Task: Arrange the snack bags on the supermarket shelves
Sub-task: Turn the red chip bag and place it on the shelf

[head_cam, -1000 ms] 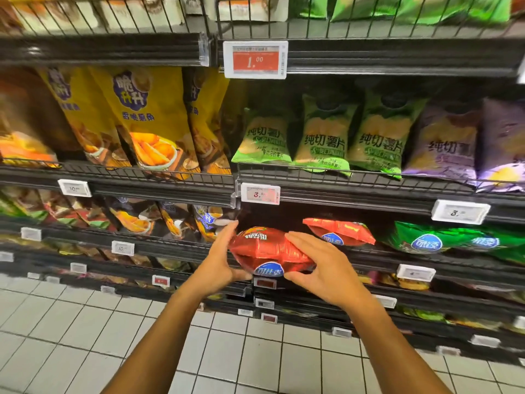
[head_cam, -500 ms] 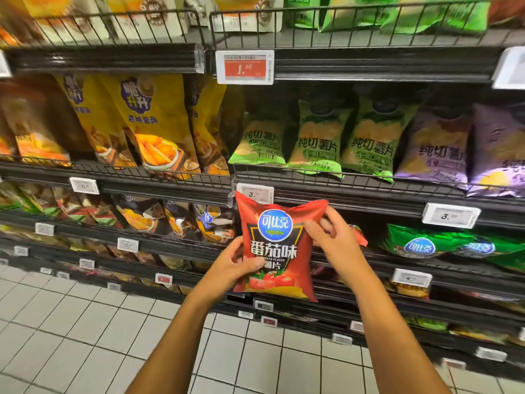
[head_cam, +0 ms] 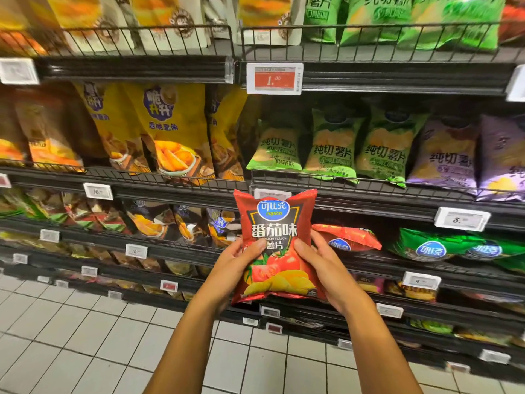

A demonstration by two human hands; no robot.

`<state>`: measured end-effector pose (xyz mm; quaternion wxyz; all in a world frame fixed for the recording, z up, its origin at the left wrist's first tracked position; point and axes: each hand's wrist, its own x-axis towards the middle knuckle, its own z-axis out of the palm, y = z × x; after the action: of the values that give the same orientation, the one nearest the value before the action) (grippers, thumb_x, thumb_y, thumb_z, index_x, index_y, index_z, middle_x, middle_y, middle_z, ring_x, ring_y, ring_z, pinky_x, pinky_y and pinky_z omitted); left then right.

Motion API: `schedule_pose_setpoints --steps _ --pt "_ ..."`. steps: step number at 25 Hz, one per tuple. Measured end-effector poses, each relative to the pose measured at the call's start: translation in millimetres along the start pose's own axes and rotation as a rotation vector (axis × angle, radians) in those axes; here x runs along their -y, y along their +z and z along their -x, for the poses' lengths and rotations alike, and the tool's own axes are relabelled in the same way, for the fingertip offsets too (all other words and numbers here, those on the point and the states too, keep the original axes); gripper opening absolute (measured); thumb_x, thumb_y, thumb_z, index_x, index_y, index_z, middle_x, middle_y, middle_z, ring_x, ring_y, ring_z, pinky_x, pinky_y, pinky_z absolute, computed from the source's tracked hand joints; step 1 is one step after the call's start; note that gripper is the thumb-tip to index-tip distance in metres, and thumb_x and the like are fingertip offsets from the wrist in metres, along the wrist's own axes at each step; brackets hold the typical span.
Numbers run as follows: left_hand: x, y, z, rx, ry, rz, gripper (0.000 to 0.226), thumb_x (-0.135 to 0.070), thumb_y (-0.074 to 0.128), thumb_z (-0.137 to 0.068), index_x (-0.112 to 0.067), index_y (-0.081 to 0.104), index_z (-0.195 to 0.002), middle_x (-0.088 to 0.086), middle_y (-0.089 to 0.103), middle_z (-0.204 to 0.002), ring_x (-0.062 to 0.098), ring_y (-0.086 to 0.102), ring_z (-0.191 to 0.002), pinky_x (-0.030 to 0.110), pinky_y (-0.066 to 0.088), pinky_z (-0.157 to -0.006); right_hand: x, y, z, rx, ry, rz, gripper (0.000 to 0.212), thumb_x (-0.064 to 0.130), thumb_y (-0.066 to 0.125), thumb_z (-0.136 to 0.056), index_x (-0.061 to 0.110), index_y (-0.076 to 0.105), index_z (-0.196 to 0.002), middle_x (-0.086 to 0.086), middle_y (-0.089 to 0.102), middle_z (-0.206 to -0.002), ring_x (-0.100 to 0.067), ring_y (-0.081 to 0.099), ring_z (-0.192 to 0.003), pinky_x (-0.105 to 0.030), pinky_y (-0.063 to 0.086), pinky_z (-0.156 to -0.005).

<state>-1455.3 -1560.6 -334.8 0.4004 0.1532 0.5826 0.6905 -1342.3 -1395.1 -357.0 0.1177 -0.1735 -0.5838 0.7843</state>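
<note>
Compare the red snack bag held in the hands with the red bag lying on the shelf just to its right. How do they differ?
The held red bag stands upright, its front fully facing the camera; the red bag on the shelf lies tipped over, showing mostly its top.
The held red bag is gripped by the left hand and right hand; the red bag on the shelf is untouched.
Both are red with a round blue logo.

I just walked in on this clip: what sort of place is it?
Most likely a supermarket snack aisle: wire-fronted shelves stocked with rows of crisp bags, price tags clipped along the shelf edges, and a tiled floor.
</note>
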Motion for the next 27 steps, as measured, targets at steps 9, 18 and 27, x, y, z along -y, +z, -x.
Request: schedule_pose_setpoints --steps 9,18,27 --pt "-27 -47 15 0.007 0.096 -0.029 0.059 -0.038 0.084 -0.072 -0.01 0.062 -0.119 0.011 0.074 -0.112 0.027 0.072 -0.099 0.033 0.059 -0.077 -1 57 1 -0.028 -0.107 -0.069 0.073 0.041 0.076 -0.079 0.02 0.048 -0.143 -0.008 0.066 -0.135 -0.029 0.064 -0.122 -0.043 0.054 -0.098" --pt "-47 -64 26 0.026 0.22 -0.138 0.057 -0.052 0.081 -0.069 -0.026 0.063 -0.116 -0.005 0.076 -0.107 0.016 0.072 -0.099 0.022 0.057 -0.075 -5 97 6 -0.19 -0.166 -0.046 0.053 0.041 0.063 -0.089 0.019 0.054 -0.136 -0.007 0.071 -0.126 -0.025 0.069 -0.114 -0.035 0.059 -0.09" --pt "-78 -90 48 0.148 0.313 -0.117 0.046 -0.04 0.077 -0.073 -0.028 0.067 -0.116 0.0 0.072 -0.115 0.016 0.07 -0.103 0.023 0.056 -0.078 -9 136 8 -0.292 -0.137 -0.529 0.059 0.052 0.045 -0.091 0.014 0.056 -0.136 -0.017 0.066 -0.132 -0.034 0.064 -0.121 -0.045 0.059 -0.084"
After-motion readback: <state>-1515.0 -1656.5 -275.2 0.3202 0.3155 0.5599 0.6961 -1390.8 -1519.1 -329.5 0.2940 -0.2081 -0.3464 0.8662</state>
